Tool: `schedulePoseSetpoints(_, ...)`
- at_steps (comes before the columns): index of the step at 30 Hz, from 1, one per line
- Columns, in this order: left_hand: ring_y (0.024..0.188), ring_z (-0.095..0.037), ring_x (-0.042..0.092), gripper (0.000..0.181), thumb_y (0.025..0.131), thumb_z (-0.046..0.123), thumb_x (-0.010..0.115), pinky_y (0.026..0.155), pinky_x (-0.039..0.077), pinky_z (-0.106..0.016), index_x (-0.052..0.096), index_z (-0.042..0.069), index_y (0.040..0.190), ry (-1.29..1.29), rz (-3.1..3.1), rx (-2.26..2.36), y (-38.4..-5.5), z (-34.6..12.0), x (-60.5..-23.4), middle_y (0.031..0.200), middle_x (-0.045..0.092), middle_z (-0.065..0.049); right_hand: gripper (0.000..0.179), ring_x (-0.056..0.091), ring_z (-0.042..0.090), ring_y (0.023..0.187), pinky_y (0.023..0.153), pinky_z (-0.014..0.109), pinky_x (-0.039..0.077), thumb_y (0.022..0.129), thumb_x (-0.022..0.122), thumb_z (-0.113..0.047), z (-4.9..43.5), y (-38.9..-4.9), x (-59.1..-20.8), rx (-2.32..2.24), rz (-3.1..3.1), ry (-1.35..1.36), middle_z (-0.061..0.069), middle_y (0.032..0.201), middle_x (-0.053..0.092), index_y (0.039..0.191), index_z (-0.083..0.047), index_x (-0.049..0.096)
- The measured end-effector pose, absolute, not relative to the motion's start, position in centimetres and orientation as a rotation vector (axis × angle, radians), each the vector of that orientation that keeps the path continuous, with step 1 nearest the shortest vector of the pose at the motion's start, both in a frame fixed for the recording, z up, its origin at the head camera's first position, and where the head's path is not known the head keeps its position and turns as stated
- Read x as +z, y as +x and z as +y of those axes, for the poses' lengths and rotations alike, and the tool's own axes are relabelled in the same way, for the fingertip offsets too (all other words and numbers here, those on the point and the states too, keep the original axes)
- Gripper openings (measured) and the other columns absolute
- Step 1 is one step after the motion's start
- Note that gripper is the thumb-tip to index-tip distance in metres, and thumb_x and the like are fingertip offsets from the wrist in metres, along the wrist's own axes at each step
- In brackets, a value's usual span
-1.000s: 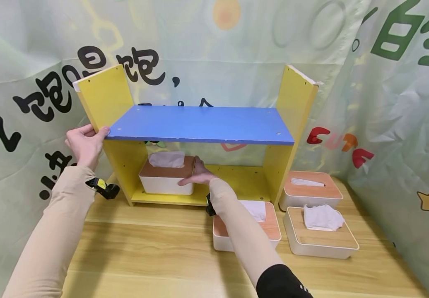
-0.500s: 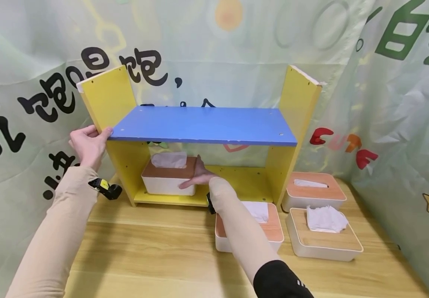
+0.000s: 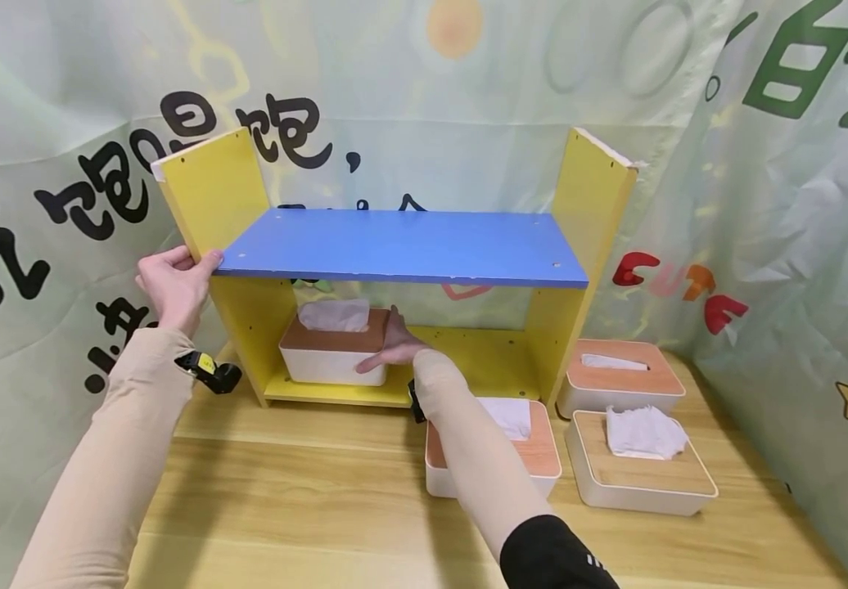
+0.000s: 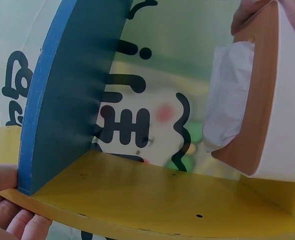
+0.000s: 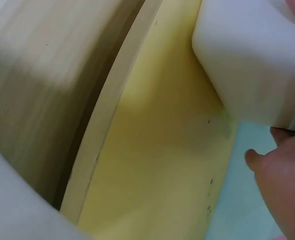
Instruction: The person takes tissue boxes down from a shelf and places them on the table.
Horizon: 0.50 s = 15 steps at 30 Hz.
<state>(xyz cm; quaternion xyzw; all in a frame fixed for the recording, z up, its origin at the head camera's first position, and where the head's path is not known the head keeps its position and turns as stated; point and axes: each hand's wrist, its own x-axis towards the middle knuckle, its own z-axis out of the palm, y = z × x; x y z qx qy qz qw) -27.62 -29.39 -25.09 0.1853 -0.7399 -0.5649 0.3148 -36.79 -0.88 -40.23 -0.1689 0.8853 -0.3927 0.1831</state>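
Observation:
A white tissue box [image 3: 328,365] with a brown wooden lid sits in the lower compartment of a yellow and blue shelf unit [image 3: 402,241], close to its left side wall. White tissue [image 4: 230,95] sticks out of the lid. My right hand [image 3: 396,342] grips the box's right end, thumb on the front face and fingers over the end and behind it. In the right wrist view only part of that hand shows beside the white box [image 5: 257,60]. My left hand [image 3: 176,286] pinches the front edge of the left yellow panel [image 4: 137,200], where the blue board meets it.
More tissue boxes stand on the wooden table [image 3: 284,491]: one [image 3: 545,458] in front of the unit, partly behind my right forearm, one [image 3: 641,483] farther right, and one [image 3: 623,398] against the unit's right side. A printed curtain [image 3: 431,98] hangs behind.
The head view has shifted slightly, moving the scene a little to the right in it. Both hands keep their holds, and the tissue box shows no clear movement within the shelf unit.

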Motion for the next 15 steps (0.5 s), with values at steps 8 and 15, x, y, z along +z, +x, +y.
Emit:
schedulePoseSetpoints(8, 0.137, 0.005, 0.043, 0.046, 0.086, 0.021, 0.079, 0.113, 0.03, -0.014, 0.067, 0.008, 0.128, 0.51, -1.947, -1.511, -27.7, -29.2, -24.9, 0.085, 0.073, 0.017, 0.14, 0.013, 0.034, 0.157, 0.125, 0.049, 0.026, 0.072, 0.088, -0.046, -1.8, -36.3, -39.4, -1.198, 2.618, -0.512, 0.017, 0.17, -0.005, 0.161, -0.009, -0.013)
schedulePoseSetpoints(15, 0.089, 0.009, 0.064, 0.045, 0.085, 0.022, 0.08, 0.105, 0.045, -0.015, 0.068, 0.01, 0.127, 0.527, -1.937, -1.525, -27.8, -29.4, -24.9, 0.081, 0.071, 0.02, 0.135, 0.016, 0.032, 0.156, 0.123, 0.048, 0.03, 0.071, 0.087, -0.049, -2.4, -35.9, -38.7, -1.209, 2.67, -0.514, 0.019, 0.169, 0.001, 0.162, -0.008, -0.005)
